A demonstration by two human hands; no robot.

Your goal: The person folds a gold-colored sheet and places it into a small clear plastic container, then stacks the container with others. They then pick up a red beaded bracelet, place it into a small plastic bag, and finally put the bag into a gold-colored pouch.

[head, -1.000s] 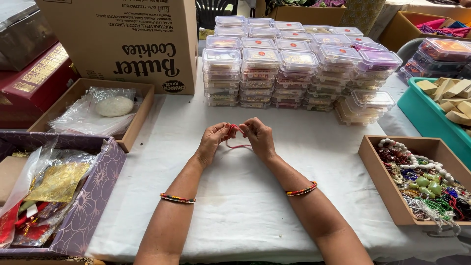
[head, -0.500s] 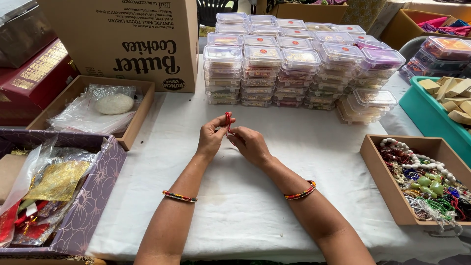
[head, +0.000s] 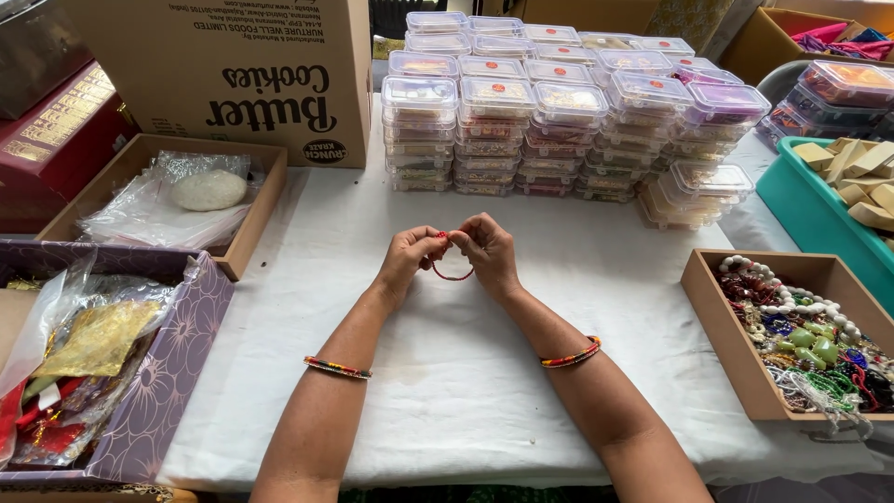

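Observation:
A thin red thread loop [head: 451, 274] hangs between my two hands over the white tablecloth [head: 466, 373]. My left hand [head: 410, 259] pinches one end of it at the top. My right hand [head: 486, 250] pinches the other end, fingertips almost touching the left ones. Both wrists wear striped bangles. The top of the thread is hidden between my fingers.
Stacks of clear lidded plastic boxes [head: 559, 121] stand behind my hands. A brown tray of beads [head: 801, 326] lies at the right, a teal bin [head: 838, 186] beyond it. At the left are a large carton [head: 242, 74], a tray with plastic bags [head: 168, 196] and a purple box [head: 140, 373].
My hands came apart with the left one raised holding the thread, then came back together; now both pinch the thread and a loop hangs below.

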